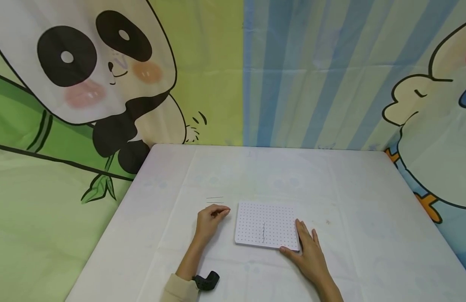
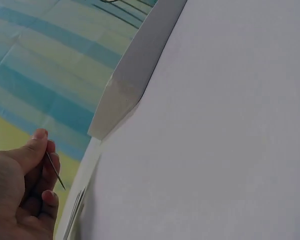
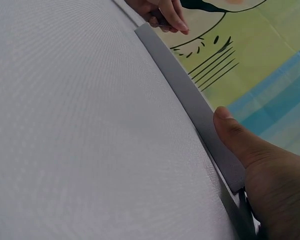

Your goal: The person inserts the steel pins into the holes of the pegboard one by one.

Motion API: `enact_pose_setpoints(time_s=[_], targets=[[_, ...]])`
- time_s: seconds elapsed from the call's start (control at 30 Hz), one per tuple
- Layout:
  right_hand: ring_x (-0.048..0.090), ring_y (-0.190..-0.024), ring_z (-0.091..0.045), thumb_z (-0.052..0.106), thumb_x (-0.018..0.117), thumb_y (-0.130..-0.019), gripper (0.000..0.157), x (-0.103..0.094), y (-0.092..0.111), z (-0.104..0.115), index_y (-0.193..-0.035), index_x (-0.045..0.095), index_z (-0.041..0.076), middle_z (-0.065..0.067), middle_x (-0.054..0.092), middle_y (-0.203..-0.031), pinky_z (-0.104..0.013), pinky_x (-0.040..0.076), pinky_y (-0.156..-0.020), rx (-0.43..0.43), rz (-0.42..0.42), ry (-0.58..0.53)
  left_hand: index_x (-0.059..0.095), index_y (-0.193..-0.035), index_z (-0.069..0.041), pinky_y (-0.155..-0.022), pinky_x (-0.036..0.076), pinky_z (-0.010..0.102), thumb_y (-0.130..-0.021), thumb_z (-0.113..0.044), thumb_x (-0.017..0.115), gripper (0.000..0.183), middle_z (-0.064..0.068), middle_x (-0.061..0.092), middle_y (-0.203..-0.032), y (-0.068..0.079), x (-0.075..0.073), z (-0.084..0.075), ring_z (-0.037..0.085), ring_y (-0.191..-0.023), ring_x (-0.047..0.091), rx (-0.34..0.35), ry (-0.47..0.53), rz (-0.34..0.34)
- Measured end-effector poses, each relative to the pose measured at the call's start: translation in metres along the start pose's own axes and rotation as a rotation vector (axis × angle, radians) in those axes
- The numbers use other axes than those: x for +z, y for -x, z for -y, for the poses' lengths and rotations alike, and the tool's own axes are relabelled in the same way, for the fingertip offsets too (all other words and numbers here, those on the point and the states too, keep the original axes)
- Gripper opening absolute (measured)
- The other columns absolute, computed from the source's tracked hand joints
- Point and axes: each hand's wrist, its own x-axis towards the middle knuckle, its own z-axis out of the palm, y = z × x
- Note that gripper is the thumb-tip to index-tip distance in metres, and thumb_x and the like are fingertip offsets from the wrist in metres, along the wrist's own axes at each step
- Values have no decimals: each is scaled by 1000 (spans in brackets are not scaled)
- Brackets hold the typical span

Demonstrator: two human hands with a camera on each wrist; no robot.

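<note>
My left hand [image 1: 210, 222] pinches a thin dark needle [image 2: 55, 171] between thumb and forefinger, its free end pointing down in the left wrist view. It is just left of a white pegboard [image 1: 251, 216] dotted with rows of small holes. Several similar needles [image 3: 210, 69] stand upright in the board, seen as a short dark row in the head view. My right hand [image 1: 312, 258] rests at the board's near right corner, thumb against the front edge and straight fingers along the right side. Loose needles [image 1: 215, 202] lie on the table beyond my left hand.
The board lies flat on a white-covered table [image 1: 353, 188]. A cartoon-printed curtain [image 1: 206, 71] hangs behind the table's far edge. A black strap device [image 1: 207, 280] sits on my left wrist by the beige sleeve [image 1: 178, 289].
</note>
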Motion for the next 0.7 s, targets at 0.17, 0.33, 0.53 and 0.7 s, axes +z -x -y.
enact_pose_setpoints(time_s=[0.17, 0.33, 0.53, 0.7], targets=[[26, -133, -34, 60, 68, -71, 103, 0, 0, 0, -142, 27, -2, -19, 33, -143, -44, 3, -111, -6, -5, 1, 72, -84, -6, -53, 48, 21, -79, -12, 73, 8, 3, 69, -78, -1, 19, -10, 19, -64, 62, -31, 90, 4], [26, -133, -35, 59, 68, -71, 102, 0, 0, -1, -142, 27, -2, -19, 32, -144, -44, 3, -111, -8, -8, -5, 68, -85, 6, -59, 54, 29, -79, 2, 70, 8, 16, 68, -78, 0, 31, -33, 29, -65, 66, -10, 202, 22], [27, -132, -35, 58, 69, -72, 101, -1, 0, -1, -142, 28, -3, -19, 33, -143, -45, 4, -111, -19, -15, -21, 67, -84, 9, -62, 55, 31, -79, 5, 68, 6, 18, 67, -77, 1, 37, -56, 31, -65, 66, 13, 243, 17], [26, -133, -34, 60, 68, -71, 103, -1, -1, 0, -143, 27, -2, -18, 33, -144, -45, 4, -111, -12, -11, -17, 67, -84, 8, -63, 55, 32, -79, 5, 68, 6, 19, 67, -76, 2, 42, -62, 32, -66, 66, 13, 272, 13]])
